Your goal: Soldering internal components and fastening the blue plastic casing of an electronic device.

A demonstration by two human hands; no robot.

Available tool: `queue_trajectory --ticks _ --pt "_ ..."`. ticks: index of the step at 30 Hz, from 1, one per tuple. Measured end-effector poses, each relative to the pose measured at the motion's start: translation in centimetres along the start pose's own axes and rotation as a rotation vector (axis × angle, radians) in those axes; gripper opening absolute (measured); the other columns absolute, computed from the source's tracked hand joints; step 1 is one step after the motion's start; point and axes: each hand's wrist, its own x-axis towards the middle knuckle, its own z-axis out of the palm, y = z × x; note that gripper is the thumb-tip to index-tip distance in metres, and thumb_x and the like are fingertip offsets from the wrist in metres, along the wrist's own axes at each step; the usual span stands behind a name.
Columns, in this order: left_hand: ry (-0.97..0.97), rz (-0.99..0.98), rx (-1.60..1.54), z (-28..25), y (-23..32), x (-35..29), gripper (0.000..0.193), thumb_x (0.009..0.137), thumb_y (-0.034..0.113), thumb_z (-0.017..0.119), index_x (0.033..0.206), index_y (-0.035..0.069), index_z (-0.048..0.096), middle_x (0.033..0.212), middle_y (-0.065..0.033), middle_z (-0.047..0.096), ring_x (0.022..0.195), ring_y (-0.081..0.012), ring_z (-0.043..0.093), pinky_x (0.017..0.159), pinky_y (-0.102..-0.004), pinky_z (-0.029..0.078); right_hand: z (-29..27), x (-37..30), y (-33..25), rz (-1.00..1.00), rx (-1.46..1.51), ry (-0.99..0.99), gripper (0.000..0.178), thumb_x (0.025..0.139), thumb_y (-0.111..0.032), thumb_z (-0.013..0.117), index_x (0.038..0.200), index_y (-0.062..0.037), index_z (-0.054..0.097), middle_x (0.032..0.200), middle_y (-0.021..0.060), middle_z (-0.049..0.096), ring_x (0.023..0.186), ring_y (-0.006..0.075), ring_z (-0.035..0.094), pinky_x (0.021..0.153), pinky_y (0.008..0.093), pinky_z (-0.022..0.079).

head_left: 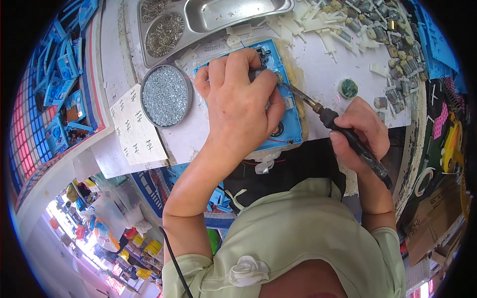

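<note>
1. While your left hand (238, 94) arches over the case (293, 130), its fingers are half curled, tips down at the case. A small grey part (255, 74) shows by your index finger and thumb, mostly hidden; whether they pinch it, I cannot tell.
2. Your right hand (365, 131) is closed around the black handle of the iron (328, 117), at four o'clock from the case. The iron's tip points between ten and eleven o'clock, over the case and just beside your left hand; I cannot tell whether it touches anything.
3. The case, blue and flat, lies at the near edge of the table (323, 74), partly covered by your left hand. A red wire (283, 140) shows along its near side, at five o'clock.
4. At nine o'clock from the case, a round dish (189, 102) holds silver bits (165, 94). Between eight and nine lies a handwritten paper (144, 141).
5. At eleven o'clock, a steel tray (233, 10) has thin metal pieces (166, 35) in its round wells.
6. Between one and two, white parts (330, 39) lie loosely piled; between two and three, motors (407, 64) are heaped. At three sits a tin (349, 88), green inside.
7. Farther out at nine, blue shells (67, 69) lie heaped.
</note>
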Motion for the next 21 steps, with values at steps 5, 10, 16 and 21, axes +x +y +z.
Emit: queue_trajectory --ticks 5,10,16,21 --pt "-0.001 0.005 -0.003 -0.1 -0.01 0.02 0.014 0.067 0.017 0.074 0.079 0.012 0.07 0.108 -0.0059 0.058 0.098 -0.0285 0.051 0.092 -0.0466 0.031 0.08 0.34 -0.08 -0.017 -0.001 -0.007 0.025 0.079 -0.005 0.08 0.099 -0.0002 0.066 0.078 0.0073 0.065 0.058 0.0203 0.052 0.053 0.0313 0.039" --pt "-0.03 0.002 0.025 -0.38 0.09 0.08 0.014 0.069 0.019 0.076 0.08 0.012 0.069 0.107 -0.008 0.057 0.1 -0.0292 0.052 0.093 -0.0435 0.032 0.13 0.4 -0.11 -0.027 -0.01 -0.004 0.026 0.079 -0.005 0.08 0.1 -0.0003 0.066 0.077 0.007 0.065 0.058 0.0203 0.052 0.053 0.0312 0.039" --pt "-0.043 0.0 0.022 -0.55 0.15 0.13 0.015 0.07 0.019 0.076 0.081 0.012 0.069 0.106 -0.0084 0.056 0.1 -0.0297 0.052 0.093 -0.0437 0.032 -0.29 0.39 -0.45 0.007 -0.008 0.0 0.025 0.078 -0.004 0.08 0.099 -0.0002 0.066 0.073 0.0071 0.063 0.059 0.0196 0.051 0.054 0.0304 0.038" --pt "-0.045 0.002 0.026 -0.53 0.16 0.21 0.015 0.069 0.019 0.076 0.081 0.012 0.07 0.107 -0.0087 0.056 0.1 -0.0301 0.052 0.094 -0.0438 0.032 -0.54 0.2 -0.33 0.01 -0.007 0.026 0.024 0.079 -0.004 0.08 0.098 0.0 0.067 0.072 0.0069 0.061 0.059 0.0183 0.05 0.053 0.0294 0.036"
